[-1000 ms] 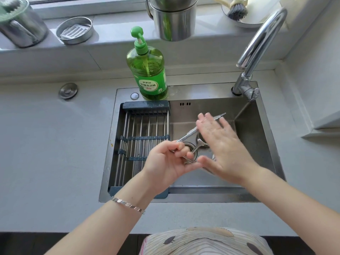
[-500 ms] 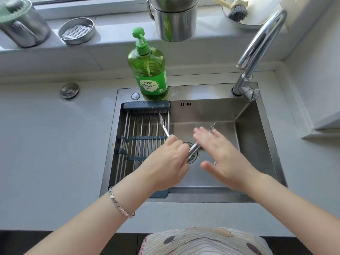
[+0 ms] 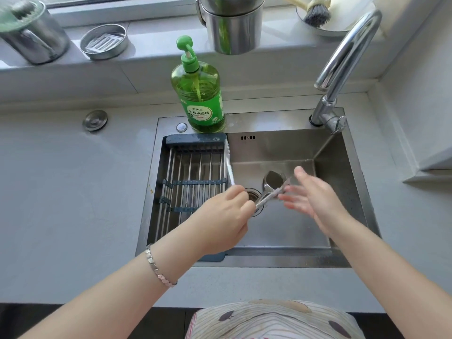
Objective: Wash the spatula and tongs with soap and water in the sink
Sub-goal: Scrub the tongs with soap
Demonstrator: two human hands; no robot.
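My left hand is closed on the metal tongs over the middle of the steel sink. One tong arm points up and left along the rack's edge. The other reaches right, toward my right hand. That hand is flat with its fingers spread, and the fingertips touch this arm. A metal spatula with a rounded head lies on the sink bottom just behind the tongs, its handle partly hidden. A green soap bottle with a pump stands on the sink's back rim.
A blue-framed wire drying rack fills the sink's left half. The curved faucet rises at the back right, with no water stream visible. The drain sits below the tongs. Steel cups, a small tin and a dish brush line the windowsill.
My left hand has turned the tongs, so one arm now points up over the rack. My right hand slid right and lower along the other arm, which uncovers the spatula on the sink bottom.
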